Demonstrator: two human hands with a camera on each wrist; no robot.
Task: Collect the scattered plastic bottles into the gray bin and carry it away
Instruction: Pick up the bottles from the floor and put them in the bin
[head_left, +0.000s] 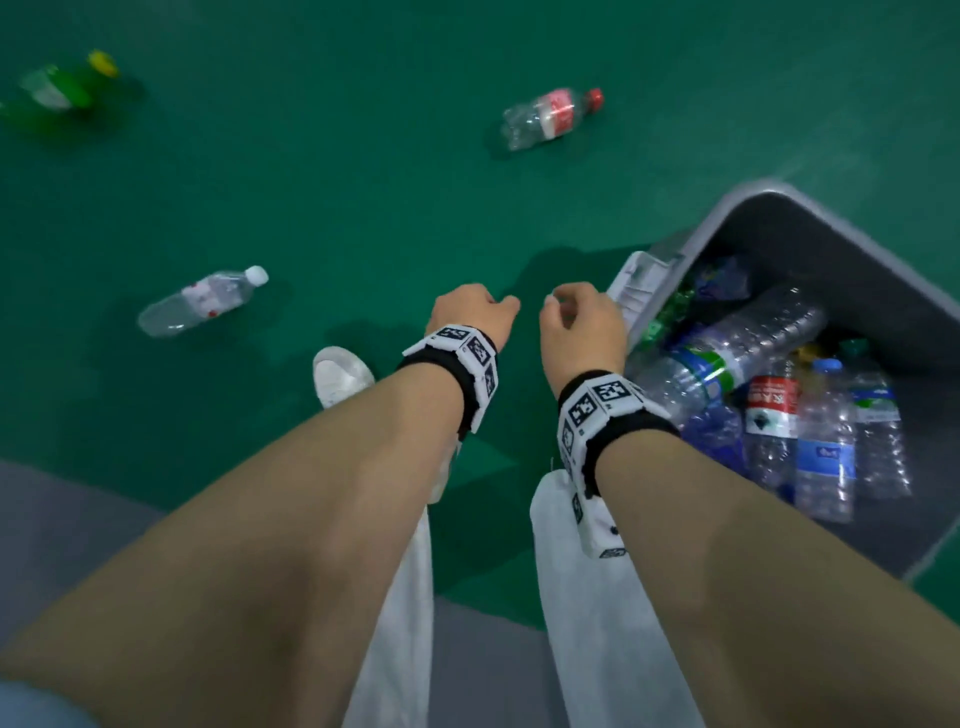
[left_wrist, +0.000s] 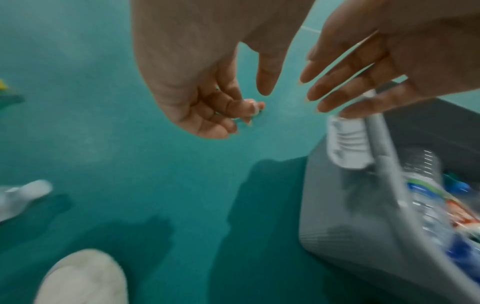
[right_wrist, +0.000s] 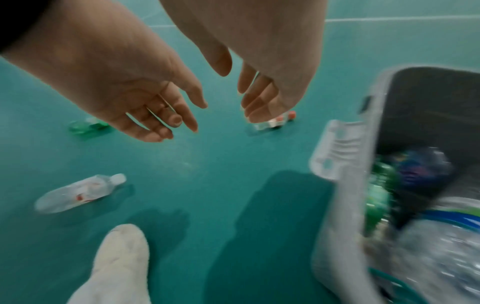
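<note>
A person's left hand (head_left: 470, 314) and right hand (head_left: 579, 325) hang side by side above a green floor (head_left: 363, 197), both empty, fingers loosely curled and relaxed, neither touching a thing. The right hand is just beside the pale latch handle (head_left: 641, 283) on the rim of the gray bin (head_left: 810, 218), which stands on the floor to the person's right. The bin holds a heap of plastic bottles (head_left: 769, 410), among them a large clear one (head_left: 743, 345) with a green and blue label lying across the top, and several smaller ones with red or blue labels.

Three bottles lie on their sides on the open floor, well apart from one another. A clear bottle with a white cap (head_left: 202, 301) rests to the left of the hands, near the person's white shoe (head_left: 340, 374). A clear bottle with a red label and red cap (head_left: 550, 117) lies farther ahead. A green bottle with a yellow cap (head_left: 65, 85), blurred, lies far off to the left. Marker-printed wristbands (head_left: 597, 410) circle both wrists.
</note>
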